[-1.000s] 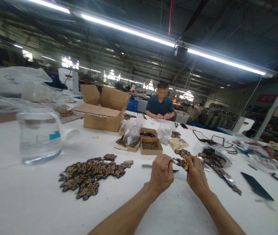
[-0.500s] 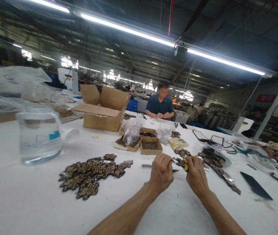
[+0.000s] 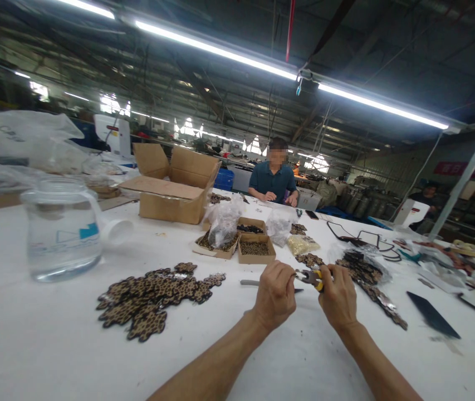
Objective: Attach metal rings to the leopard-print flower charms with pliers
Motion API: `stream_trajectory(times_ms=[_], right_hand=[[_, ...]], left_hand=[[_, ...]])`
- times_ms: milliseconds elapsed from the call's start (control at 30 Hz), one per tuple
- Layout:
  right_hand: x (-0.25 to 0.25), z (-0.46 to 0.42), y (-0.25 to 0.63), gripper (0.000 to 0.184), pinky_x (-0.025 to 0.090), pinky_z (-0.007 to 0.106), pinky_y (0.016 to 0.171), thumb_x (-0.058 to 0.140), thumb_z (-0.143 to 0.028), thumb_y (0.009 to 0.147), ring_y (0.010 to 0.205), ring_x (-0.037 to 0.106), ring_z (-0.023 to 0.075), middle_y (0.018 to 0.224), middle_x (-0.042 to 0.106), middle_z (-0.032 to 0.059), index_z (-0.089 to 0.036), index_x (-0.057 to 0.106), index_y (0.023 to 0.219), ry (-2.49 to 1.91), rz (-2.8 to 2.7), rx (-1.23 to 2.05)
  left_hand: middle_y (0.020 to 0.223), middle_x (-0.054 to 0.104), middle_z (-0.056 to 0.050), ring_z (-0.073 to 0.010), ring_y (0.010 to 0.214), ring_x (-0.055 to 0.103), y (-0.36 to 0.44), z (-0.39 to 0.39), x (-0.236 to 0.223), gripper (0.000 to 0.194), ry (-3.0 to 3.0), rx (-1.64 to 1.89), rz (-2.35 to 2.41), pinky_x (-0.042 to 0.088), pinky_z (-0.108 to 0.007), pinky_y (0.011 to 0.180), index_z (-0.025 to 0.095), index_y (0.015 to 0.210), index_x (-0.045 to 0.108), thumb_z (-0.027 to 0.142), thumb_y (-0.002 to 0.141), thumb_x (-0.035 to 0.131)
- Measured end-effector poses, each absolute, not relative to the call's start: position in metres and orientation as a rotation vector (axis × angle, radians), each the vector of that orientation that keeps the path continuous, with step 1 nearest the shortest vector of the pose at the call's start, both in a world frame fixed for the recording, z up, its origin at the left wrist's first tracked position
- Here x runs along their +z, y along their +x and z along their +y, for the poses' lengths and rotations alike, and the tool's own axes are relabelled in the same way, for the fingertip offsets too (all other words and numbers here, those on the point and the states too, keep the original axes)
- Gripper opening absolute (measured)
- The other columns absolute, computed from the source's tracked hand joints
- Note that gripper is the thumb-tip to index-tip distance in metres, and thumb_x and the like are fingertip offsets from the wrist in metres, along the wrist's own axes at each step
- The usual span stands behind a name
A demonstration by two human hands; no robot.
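Observation:
My right hand (image 3: 338, 295) is closed on a pair of pliers (image 3: 313, 278) with yellow-and-dark handles. Their jaws point left, right by the fingertips of my left hand (image 3: 276, 293). That left hand is pinched; whatever small piece it holds is too tiny to make out. Beneath it on the white table lies a thin tool with a grey handle (image 3: 249, 283), its dark tip showing past my fingers. To the left spreads a pile of leopard-print patches (image 3: 153, 295) with dark edges. More leopard-print patches (image 3: 381, 301) lie to the right of my right hand.
Small boxes of metal bits (image 3: 256, 249) stand ahead, with a plastic bag (image 3: 223, 220) on one. A cardboard box (image 3: 174, 206) and a water jug (image 3: 62, 234) are at left. A dark flat plate (image 3: 432, 314) lies at right. Across the table sits a person (image 3: 273, 181).
The view has shifted slightly. Across the table, the person's hands have moved apart. My own hands and the pliers keep nearly the same pose.

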State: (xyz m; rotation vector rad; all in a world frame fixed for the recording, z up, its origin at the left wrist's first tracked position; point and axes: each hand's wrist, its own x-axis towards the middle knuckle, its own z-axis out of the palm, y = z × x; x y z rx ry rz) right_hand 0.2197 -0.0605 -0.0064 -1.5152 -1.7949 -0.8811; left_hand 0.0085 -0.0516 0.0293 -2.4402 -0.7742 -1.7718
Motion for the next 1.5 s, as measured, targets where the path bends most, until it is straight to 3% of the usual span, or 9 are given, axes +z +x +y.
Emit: stream_trajectory(times_ms=[467, 1267, 1367, 1500], right_hand=[[-0.0043, -0.0591, 0.2237, 0.034, 0.034, 0.043, 0.088, 0.054, -0.007, 0.083, 0.102, 0.045, 0.0295, 0.104, 0.056, 0.0124, -0.018, 0.058, 0.115, -1.468, -1.779, -0.948], [-0.0097, -0.0555, 0.2276, 0.034, 0.034, 0.041, 0.083, 0.052, -0.005, 0.081, 0.098, 0.047, 0.0286, 0.102, 0.058, 0.0115, -0.019, 0.059, 0.112, -1.460, -1.827, -0.894], [-0.0102, -0.0549, 0.2271, 0.039, 0.037, 0.043, 0.087, 0.050, -0.003, 0.081, 0.101, 0.048, 0.0293, 0.105, 0.057, 0.0125, -0.019, 0.058, 0.115, -1.406, -1.815, -0.863], [-0.0126, -0.0531, 0.2216, 0.061, 0.043, 0.046, 0.091, 0.044, 0.002, 0.078, 0.107, 0.049, 0.0290, 0.114, 0.056, 0.0136, -0.021, 0.048, 0.134, -1.348, -1.775, -0.712]], left_hand=[[0.082, 0.060, -0.009, -0.0220, 0.079, 0.052, 0.0108, -0.0515, 0.0253, 0.013, -2.455, -1.785, -0.745, 0.041, -0.038, 0.072, 0.017, 0.088, 0.055, 0.008, 0.087, 0.046], [0.079, 0.059, -0.008, -0.0210, 0.077, 0.053, 0.0099, -0.0526, 0.0280, 0.014, -2.476, -1.774, -0.750, 0.040, -0.036, 0.070, 0.017, 0.084, 0.056, 0.008, 0.086, 0.046], [0.079, 0.059, -0.008, -0.0209, 0.076, 0.053, 0.0098, -0.0544, 0.0296, 0.014, -2.474, -1.782, -0.749, 0.041, -0.036, 0.069, 0.018, 0.084, 0.057, 0.008, 0.086, 0.046], [0.082, 0.061, -0.009, -0.0216, 0.079, 0.055, 0.0106, -0.0560, 0.0296, 0.014, -2.464, -1.805, -0.771, 0.043, -0.037, 0.072, 0.018, 0.085, 0.058, 0.009, 0.086, 0.047]])
